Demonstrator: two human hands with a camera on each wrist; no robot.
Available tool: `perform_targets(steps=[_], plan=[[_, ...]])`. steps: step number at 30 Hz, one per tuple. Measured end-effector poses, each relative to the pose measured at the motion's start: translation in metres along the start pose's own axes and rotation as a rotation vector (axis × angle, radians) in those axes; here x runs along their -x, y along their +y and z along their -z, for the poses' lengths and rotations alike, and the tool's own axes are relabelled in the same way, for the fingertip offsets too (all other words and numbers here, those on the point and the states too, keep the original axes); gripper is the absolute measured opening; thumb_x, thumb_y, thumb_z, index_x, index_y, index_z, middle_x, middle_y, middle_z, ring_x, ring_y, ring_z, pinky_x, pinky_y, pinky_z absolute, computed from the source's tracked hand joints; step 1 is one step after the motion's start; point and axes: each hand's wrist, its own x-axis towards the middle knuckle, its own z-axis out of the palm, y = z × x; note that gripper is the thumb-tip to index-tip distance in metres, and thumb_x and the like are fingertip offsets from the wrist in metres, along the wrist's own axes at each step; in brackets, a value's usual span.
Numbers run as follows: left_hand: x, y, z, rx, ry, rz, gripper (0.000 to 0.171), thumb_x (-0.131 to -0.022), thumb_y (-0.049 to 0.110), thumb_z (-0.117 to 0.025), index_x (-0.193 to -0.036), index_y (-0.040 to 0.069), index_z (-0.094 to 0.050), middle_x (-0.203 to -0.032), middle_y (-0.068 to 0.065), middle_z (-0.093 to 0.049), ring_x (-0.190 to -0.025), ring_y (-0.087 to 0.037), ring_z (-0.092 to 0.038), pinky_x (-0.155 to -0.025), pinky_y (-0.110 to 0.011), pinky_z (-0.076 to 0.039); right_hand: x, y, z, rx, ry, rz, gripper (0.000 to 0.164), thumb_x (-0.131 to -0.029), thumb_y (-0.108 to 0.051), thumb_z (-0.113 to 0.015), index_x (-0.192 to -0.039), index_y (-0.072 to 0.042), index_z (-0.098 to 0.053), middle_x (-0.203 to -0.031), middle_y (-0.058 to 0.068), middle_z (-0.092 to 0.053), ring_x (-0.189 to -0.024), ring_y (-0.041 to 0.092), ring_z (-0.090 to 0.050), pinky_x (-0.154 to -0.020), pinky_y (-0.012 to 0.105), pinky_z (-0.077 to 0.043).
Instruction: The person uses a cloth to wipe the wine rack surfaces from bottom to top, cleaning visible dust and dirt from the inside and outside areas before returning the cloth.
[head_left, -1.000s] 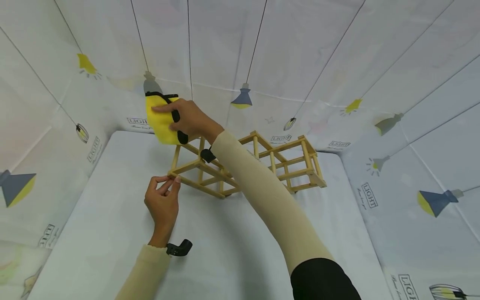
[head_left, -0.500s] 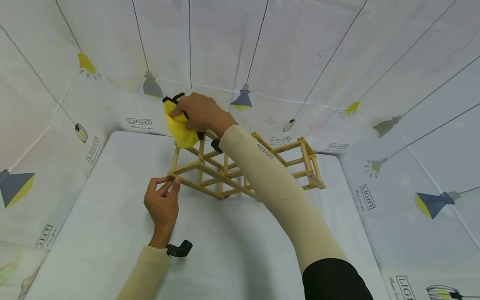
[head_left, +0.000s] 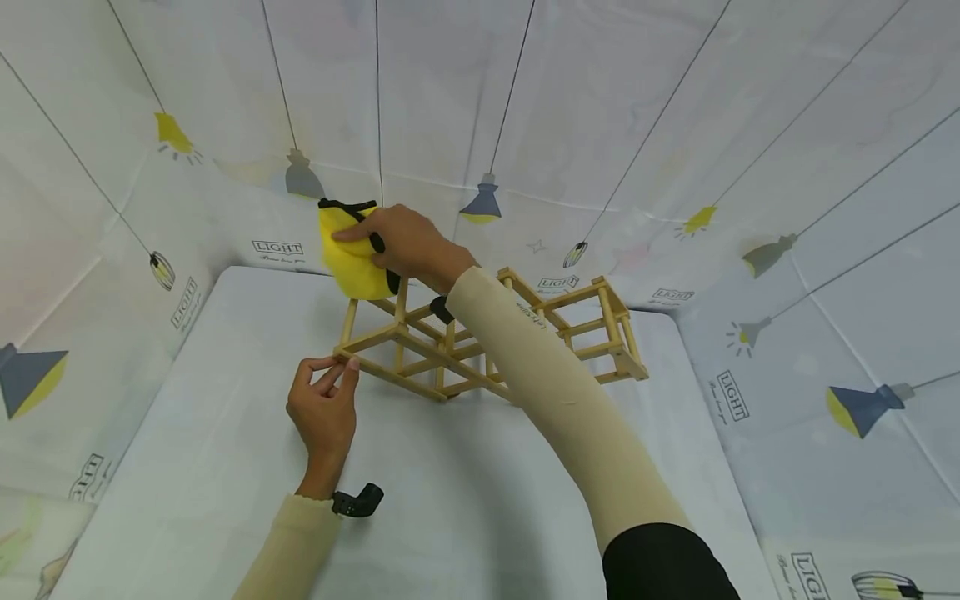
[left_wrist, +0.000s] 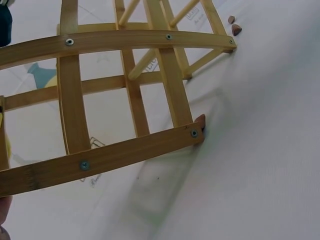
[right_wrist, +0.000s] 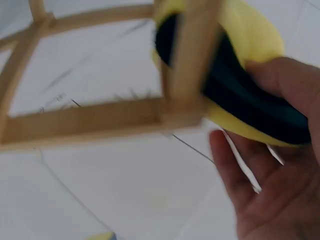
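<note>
Yellow cloth (head_left: 347, 258) with black edging is held in the right hand (head_left: 412, 242), between the thumb and the fingers. It is at the far left end of the wooden rack (head_left: 450, 362), against one corner upright; whether it goes fully around this upright, I cannot tell. The left hand (head_left: 324, 412) pinches the near left corner of the rack with thumb and fingers. The rack stands on the white table (head_left: 427, 508), and metal screws (left_wrist: 194, 133) show in its bars. Behind it, the wall has printed lamps (head_left: 482, 200).
</note>
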Motion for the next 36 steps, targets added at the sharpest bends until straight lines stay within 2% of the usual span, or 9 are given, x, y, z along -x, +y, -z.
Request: perform_targets(steps=[4,9,12,16,22,26,29,32,36], plan=[[-0.001,-0.001,0.0,0.014,-0.002,0.001,0.029,-0.095,0.024,-0.083,-0.11,0.003,-0.071,-0.104,-0.016,-0.082,-0.042,-0.003,-0.042,-0.039,-0.018,-0.032,0.005,0.005,0.02,0.021,0.019,0.009,0.061,-0.102,-0.005,-0.067,-0.15,-0.042,-0.058,-0.159,0.003,-0.054,-0.118,0.019,-0.056,-0.087,0.026,-0.051],[-0.001,0.0,0.0,0.019,-0.005,-0.008,0.029,-0.095,0.023,-0.084,-0.111,0.002,-0.071,-0.104,-0.015,-0.082,-0.043,-0.003,-0.041,-0.04,-0.017,-0.031,0.006,0.0,0.024,-0.029,0.277,0.002,0.058,-0.103,-0.012,-0.07,-0.151,-0.042,-0.057,-0.156,-0.001,-0.06,-0.106,0.02,-0.062,-0.083,0.027,-0.047],[-0.001,0.002,-0.001,0.008,0.005,-0.01,0.029,-0.095,0.021,-0.084,-0.111,0.001,-0.071,-0.103,-0.015,-0.082,-0.043,-0.002,-0.04,-0.04,-0.016,-0.03,0.005,-0.01,0.012,-0.056,0.343,0.058,0.061,-0.103,-0.016,-0.072,-0.154,-0.041,-0.052,-0.151,-0.002,-0.065,-0.104,0.019,-0.063,-0.086,0.025,-0.048],[0.001,0.01,-0.003,0.022,0.017,-0.005,0.028,-0.094,0.013,-0.084,-0.111,-0.004,-0.07,-0.1,-0.02,-0.082,-0.043,-0.001,-0.037,-0.04,-0.015,-0.027,0.005,-0.022,-0.011,0.005,0.254,0.129,0.06,-0.106,-0.014,-0.067,-0.157,-0.039,-0.048,-0.137,0.003,-0.072,-0.099,0.017,-0.06,-0.082,0.025,-0.047],[0.005,0.04,-0.003,0.033,0.01,-0.002,0.027,-0.093,0.005,-0.083,-0.109,-0.011,-0.068,-0.099,-0.027,-0.079,-0.044,-0.003,-0.035,-0.041,-0.015,-0.026,0.008,-0.025,-0.034,0.033,0.073,0.11,0.059,-0.107,-0.006,-0.061,-0.154,-0.04,-0.052,-0.135,0.002,-0.071,-0.092,0.016,-0.057,-0.074,0.023,-0.045],[0.003,0.025,-0.005,0.021,0.016,-0.009,0.028,-0.093,0.012,-0.085,-0.109,-0.006,-0.07,-0.097,-0.023,-0.081,-0.044,-0.004,-0.037,-0.041,-0.016,-0.027,0.011,-0.022,-0.038,-0.055,-0.091,0.104,0.06,-0.104,-0.007,-0.066,-0.15,-0.043,-0.057,-0.149,0.002,-0.063,-0.076,0.015,-0.05,-0.066,0.022,-0.047],[0.001,0.009,-0.006,0.022,0.01,-0.017,0.03,-0.092,0.02,-0.086,-0.108,0.0,-0.072,-0.096,-0.017,-0.082,-0.043,-0.006,-0.038,-0.04,-0.017,-0.029,0.015,-0.019,-0.036,-0.144,-0.207,0.158,0.058,-0.102,-0.008,-0.071,-0.148,-0.042,-0.06,-0.157,-0.003,-0.058,-0.088,0.005,-0.053,-0.077,0.02,-0.05],[0.002,0.007,-0.006,0.023,0.001,-0.016,0.03,-0.093,0.023,-0.086,-0.108,0.002,-0.072,-0.096,-0.015,-0.083,-0.043,-0.005,-0.039,-0.04,-0.017,-0.03,0.02,-0.016,-0.034,-0.197,-0.158,0.234,0.056,-0.102,-0.009,-0.072,-0.148,-0.039,-0.061,-0.152,-0.005,-0.062,-0.103,0.006,-0.053,-0.09,0.02,-0.046],[0.001,0.006,-0.007,0.01,0.011,0.0,0.028,-0.093,0.018,-0.085,-0.109,-0.001,-0.071,-0.099,-0.018,-0.082,-0.043,-0.002,-0.037,-0.04,-0.016,-0.027,0.023,-0.019,-0.031,-0.142,0.082,0.227,0.057,-0.104,-0.006,-0.068,-0.151,-0.036,-0.057,-0.144,-0.001,-0.069,-0.094,0.014,-0.052,-0.084,0.023,-0.042]])
